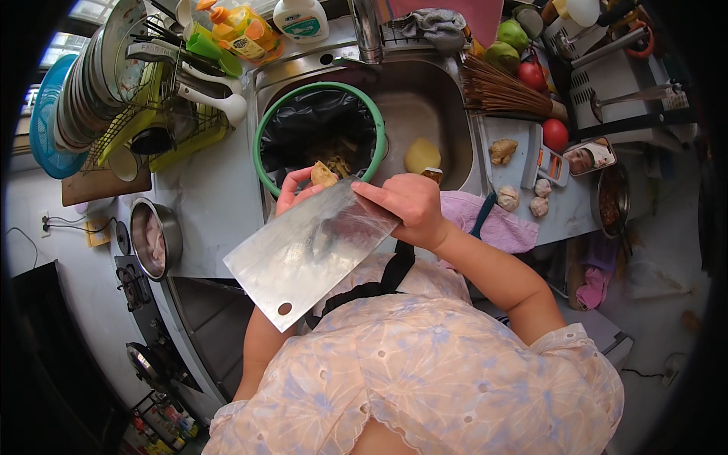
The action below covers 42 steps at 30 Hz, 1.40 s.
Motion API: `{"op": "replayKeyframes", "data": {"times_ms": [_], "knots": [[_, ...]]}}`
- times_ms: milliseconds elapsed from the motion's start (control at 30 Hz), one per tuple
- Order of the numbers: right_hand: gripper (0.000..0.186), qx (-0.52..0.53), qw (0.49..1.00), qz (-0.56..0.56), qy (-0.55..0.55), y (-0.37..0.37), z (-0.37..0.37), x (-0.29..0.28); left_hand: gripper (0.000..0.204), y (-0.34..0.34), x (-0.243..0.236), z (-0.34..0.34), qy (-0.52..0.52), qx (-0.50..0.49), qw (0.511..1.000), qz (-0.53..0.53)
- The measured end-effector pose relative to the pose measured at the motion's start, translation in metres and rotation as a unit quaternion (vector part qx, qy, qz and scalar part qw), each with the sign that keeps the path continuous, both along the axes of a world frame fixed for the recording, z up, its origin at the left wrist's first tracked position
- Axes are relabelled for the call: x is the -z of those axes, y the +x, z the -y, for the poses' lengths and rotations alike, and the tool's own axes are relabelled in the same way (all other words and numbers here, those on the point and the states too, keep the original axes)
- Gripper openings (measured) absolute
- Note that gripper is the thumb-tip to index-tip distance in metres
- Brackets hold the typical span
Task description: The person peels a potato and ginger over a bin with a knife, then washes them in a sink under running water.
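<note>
My right hand (pixel 409 203) is closed round the handle of a wide metal cleaver (pixel 307 254), its index finger lying along the blade. The blade slants toward my body, with a round hole in its near corner. Behind it, my left hand (pixel 292 188) grips a piece of ginger (pixel 324 175); the blade hides much of this hand. The ginger is at the cleaver's far edge, over the near rim of a green-rimmed bin (pixel 377 121) lined with a black bag. Peelings (pixel 340 154) lie inside the bin. A pale yellow peeled potato (pixel 422 155) sits beside it in the sink.
The steel sink (pixel 455 98) has a faucet (pixel 367 30) at its back. Right of it are another ginger piece (pixel 503 151), garlic bulbs (pixel 539 199), a pink cloth (pixel 500 227) and a phone (pixel 590 157). A dish rack (pixel 163 114) and a meat bowl (pixel 155 239) stand left.
</note>
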State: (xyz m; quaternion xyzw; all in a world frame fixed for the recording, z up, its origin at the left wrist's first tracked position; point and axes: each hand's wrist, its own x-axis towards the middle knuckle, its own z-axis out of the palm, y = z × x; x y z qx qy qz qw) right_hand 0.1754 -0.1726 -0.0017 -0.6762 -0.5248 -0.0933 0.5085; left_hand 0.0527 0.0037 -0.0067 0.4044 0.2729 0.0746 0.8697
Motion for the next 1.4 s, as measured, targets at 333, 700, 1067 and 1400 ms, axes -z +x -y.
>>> {"op": "replayKeyframes", "data": {"times_ms": [333, 700, 1067, 1400], "knots": [[0.026, 0.048, 0.999, -0.001, -0.021, 0.007, -0.003, 0.012, 0.029, -0.007, -0.002, 0.014, 0.046, -0.019, 0.998, 0.037], [0.017, 0.101, 0.985, -0.078, -0.118, 0.032, 0.007, 0.047, 0.034, -0.01, -0.034, 0.005, -0.045, 0.008, 0.997, 0.059], [0.02, 0.12, 0.981, -0.141, -0.057, 0.012, 0.005, 0.025, 0.041, -0.004, -0.021, 0.001, 0.083, -0.029, 0.995, 0.049], [0.04, 0.048, 0.996, -0.037, -0.063, -0.009, 0.015, 0.008, 0.033, -0.01, 0.012, -0.012, -0.021, -0.016, 0.999, 0.036]]}}
